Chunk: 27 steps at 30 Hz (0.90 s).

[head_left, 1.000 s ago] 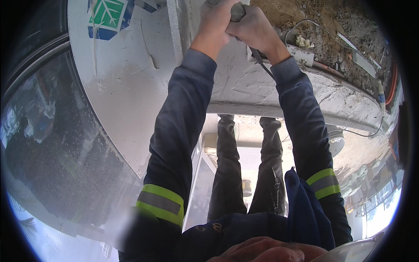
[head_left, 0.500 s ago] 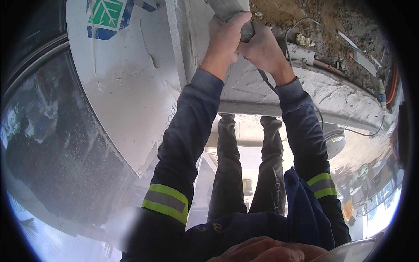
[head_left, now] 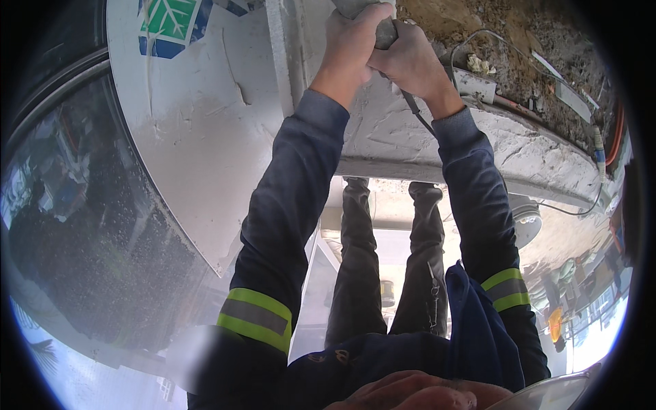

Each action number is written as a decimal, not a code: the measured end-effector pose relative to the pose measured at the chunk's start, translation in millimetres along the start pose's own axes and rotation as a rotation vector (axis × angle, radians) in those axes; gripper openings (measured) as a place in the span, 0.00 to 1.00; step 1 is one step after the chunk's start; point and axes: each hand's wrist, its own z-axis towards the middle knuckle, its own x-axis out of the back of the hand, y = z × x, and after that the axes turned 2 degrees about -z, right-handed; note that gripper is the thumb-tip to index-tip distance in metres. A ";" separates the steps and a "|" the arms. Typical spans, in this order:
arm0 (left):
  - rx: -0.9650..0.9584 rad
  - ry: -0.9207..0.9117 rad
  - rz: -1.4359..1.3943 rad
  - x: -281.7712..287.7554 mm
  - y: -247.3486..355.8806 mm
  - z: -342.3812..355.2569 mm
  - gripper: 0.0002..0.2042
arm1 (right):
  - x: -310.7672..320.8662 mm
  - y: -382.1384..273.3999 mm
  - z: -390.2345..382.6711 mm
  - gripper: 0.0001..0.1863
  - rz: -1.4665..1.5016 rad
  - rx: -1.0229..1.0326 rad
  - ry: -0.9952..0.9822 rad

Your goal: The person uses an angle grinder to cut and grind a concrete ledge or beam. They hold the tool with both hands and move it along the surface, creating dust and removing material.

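My left hand [head_left: 350, 49] is closed around a dusty grey corded power tool [head_left: 387, 34] at the top of the view. Close beside it, my right hand [head_left: 415, 63] grips the same tool nearer its cord end. A dark cord [head_left: 413, 108] runs down from under the right hand. The tool's far end is cut off by the top edge, so its exact kind cannot be told. Both hands are above a rough white plastered ledge [head_left: 389, 137].
A white panel [head_left: 198, 130] with a green and blue label stands left, beside a dark dusty glass pane [head_left: 89, 184]. Brown soil and debris [head_left: 506, 34], a loose wire and an orange hose [head_left: 616, 133] lie right. A bucket [head_left: 526, 222] stands below the ledge.
Both hands, still on the tool, have shifted slightly up the picture, away from me. Less of the tool shows at the top edge now.
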 end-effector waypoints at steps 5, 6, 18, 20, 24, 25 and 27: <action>-0.009 -0.065 -0.050 -0.9 5.8 10.2 0.17 | 1.7 11.3 14.4 0.16 -0.072 0.202 0.038; -0.012 -0.063 -0.041 -0.2 9.0 10.7 0.17 | 1.6 5.0 16.4 0.15 -0.045 0.115 0.032; 0.047 -0.109 -0.158 5.8 -5.7 10.9 0.15 | -3.2 12.6 6.5 0.11 -0.096 0.128 0.022; 0.040 -0.103 -0.124 1.5 -2.7 -1.8 0.15 | -3.5 23.4 -1.0 0.10 -0.263 0.373 0.073; -0.018 -0.075 -0.024 0.2 -1.1 -22.1 0.17 | -6.7 31.2 -13.5 0.14 -0.380 0.557 0.100; -0.025 -0.074 -0.045 0.3 -2.3 -25.3 0.17 | -9.5 27.1 -18.3 0.16 -0.280 0.451 0.082; -0.044 -0.066 -0.086 2.9 -4.2 -31.1 0.19 | -14.0 8.8 -25.4 0.19 -0.038 0.192 0.073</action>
